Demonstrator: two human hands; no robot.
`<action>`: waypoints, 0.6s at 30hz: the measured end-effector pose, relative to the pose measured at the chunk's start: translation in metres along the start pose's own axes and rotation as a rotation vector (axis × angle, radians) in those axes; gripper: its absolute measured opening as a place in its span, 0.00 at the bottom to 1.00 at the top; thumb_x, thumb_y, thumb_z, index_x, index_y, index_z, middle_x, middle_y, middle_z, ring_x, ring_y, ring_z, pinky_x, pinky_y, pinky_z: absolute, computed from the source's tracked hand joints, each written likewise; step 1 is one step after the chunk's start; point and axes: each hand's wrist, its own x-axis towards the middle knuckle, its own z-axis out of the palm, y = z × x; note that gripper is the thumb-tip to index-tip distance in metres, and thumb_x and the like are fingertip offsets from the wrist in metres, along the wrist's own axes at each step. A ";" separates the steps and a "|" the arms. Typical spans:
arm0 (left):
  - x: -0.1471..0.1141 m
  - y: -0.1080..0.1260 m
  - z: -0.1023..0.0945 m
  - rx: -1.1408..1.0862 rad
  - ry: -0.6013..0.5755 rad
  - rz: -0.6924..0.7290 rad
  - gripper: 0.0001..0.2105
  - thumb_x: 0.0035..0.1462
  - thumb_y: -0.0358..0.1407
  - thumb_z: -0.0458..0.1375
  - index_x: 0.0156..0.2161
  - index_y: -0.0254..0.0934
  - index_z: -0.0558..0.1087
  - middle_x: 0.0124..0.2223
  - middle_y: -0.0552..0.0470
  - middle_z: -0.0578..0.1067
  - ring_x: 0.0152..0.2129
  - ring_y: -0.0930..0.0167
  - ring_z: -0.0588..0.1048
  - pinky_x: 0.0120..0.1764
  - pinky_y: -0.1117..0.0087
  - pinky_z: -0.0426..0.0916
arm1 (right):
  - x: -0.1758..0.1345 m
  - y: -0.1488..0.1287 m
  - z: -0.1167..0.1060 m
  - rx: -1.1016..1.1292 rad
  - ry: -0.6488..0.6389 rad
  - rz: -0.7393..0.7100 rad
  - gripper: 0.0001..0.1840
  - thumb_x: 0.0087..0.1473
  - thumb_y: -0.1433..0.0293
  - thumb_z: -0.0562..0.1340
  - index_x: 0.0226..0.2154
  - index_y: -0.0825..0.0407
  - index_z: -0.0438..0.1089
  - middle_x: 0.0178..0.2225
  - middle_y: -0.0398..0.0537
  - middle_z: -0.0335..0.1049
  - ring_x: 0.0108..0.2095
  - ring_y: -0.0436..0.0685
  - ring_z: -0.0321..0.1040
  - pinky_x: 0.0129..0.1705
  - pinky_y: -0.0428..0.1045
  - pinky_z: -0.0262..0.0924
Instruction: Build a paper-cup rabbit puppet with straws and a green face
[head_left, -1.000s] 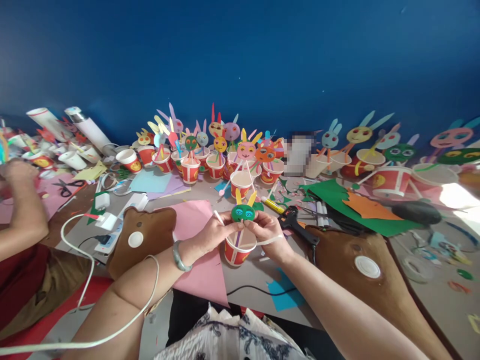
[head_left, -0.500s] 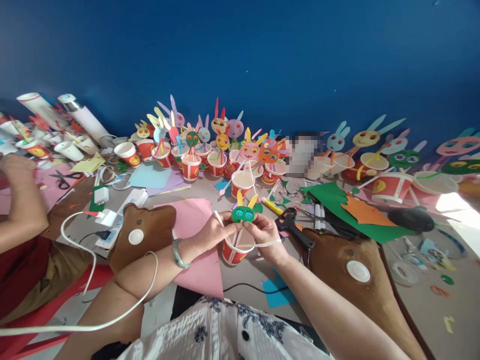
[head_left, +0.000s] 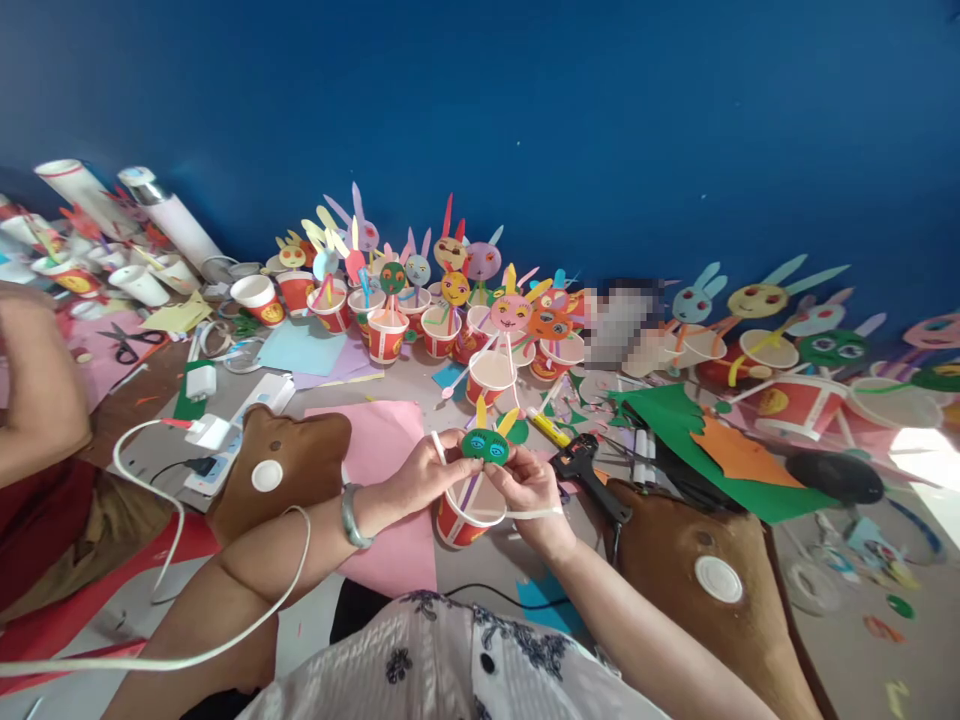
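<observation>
Pinched between both hands is a green paper rabbit face (head_left: 484,449) with blue eyes and yellow ears. My left hand (head_left: 431,475) grips its left edge, thumb in front, and a white strip sticks up by the fingers. On the other edge, my right hand (head_left: 531,492) is closed with thumb and fingertips at the lower right. A white strip runs from the cup's side across that palm. Just below the face stands a red and white paper cup (head_left: 459,528), with a purple strip rising from inside it. Fingers partly cover the face's rim.
Finished paper-face cups (head_left: 491,375) line the blue wall. A black glue gun (head_left: 589,475) lies right of my hands, near a yellow marker (head_left: 550,428). Brown cushions (head_left: 296,465) flank the pink paper (head_left: 379,450). A white cable crosses my left forearm; a co-worker's arm (head_left: 37,370) is far left.
The view has shifted slightly. Both hands keep hold of the green rabbit face, which now tips back a little over the cup.
</observation>
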 end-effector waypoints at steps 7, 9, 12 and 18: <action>-0.001 0.000 0.000 -0.050 -0.037 -0.009 0.13 0.56 0.43 0.66 0.41 0.34 0.77 0.40 0.48 0.78 0.39 0.67 0.74 0.46 0.66 0.68 | -0.001 0.001 0.000 0.015 -0.007 0.008 0.22 0.39 0.55 0.77 0.26 0.51 0.71 0.26 0.43 0.74 0.25 0.51 0.66 0.30 0.47 0.63; -0.002 0.000 0.001 -0.055 -0.042 0.000 0.12 0.57 0.41 0.66 0.41 0.35 0.77 0.41 0.48 0.78 0.40 0.67 0.75 0.47 0.66 0.68 | -0.002 0.002 0.000 0.009 -0.007 0.005 0.21 0.38 0.55 0.77 0.26 0.51 0.71 0.25 0.43 0.74 0.24 0.51 0.66 0.29 0.47 0.63; -0.002 0.000 0.001 -0.053 -0.041 0.030 0.11 0.57 0.40 0.65 0.41 0.35 0.77 0.41 0.48 0.78 0.40 0.67 0.75 0.47 0.67 0.69 | -0.002 0.004 -0.001 0.008 -0.011 -0.002 0.21 0.39 0.56 0.77 0.26 0.50 0.70 0.25 0.43 0.74 0.25 0.51 0.66 0.30 0.47 0.64; 0.000 -0.004 -0.002 -0.036 -0.023 0.048 0.13 0.56 0.41 0.66 0.42 0.34 0.78 0.39 0.48 0.79 0.37 0.69 0.75 0.43 0.68 0.69 | 0.002 0.004 -0.001 -0.037 -0.007 -0.047 0.21 0.41 0.53 0.75 0.25 0.50 0.71 0.24 0.43 0.72 0.24 0.51 0.65 0.29 0.47 0.63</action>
